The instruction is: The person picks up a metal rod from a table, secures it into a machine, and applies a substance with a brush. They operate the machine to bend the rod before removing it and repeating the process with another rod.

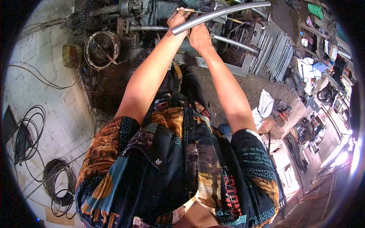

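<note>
Both of my arms reach forward to a machine at the top of the view. My left hand (178,21) has its fingers closed near a small yellowish piece; what it grips is too small to name. Beside it, my right hand (200,35) is partly hidden under a thick, slightly curved metal pipe (222,14), and its fingers cannot be made out. The pipe slants up to the right, above both wrists. Straight metal rods run out on either side, one to the left (148,28) and one to the right (236,44).
A round, dirty basin (101,50) and a square tin (72,56) stand at the left of the machine. Several metal pipes (279,57) lie on the ground at the right. Coiled wire (59,182) rests on the tiled floor. A white sack (265,104) is at the right.
</note>
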A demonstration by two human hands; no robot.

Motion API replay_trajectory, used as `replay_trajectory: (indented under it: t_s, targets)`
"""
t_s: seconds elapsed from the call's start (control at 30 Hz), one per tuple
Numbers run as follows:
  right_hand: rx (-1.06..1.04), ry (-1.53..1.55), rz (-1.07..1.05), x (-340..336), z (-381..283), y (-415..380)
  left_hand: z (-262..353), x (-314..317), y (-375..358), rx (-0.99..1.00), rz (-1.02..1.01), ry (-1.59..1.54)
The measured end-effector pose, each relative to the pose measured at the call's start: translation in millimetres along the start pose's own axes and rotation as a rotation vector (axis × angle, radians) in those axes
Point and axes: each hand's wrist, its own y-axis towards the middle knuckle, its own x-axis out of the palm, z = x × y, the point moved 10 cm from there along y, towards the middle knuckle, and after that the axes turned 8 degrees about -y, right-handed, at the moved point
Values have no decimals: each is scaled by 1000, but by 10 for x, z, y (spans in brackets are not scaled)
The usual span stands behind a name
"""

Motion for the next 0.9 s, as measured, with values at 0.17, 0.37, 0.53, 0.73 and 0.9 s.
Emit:
replay_trajectory:
  t_s: [0.17,0.37,0.53,0.73,0.9]
  targets:
    - [77,91,53,-165,-15,-23,15,53,-67,-20,-21,-30]
    - [90,77,46,-33,58,-14,38,83,-125,-22,4,42]
    - [114,99,173,-95,57,9,39,61,-117,6,24,-3]
    - [84,28,-77,73,83,18,-25,-91,143,55,-2,72]
    - [105,294,344,-408,97,46,15,-17,-32,20,40,43]
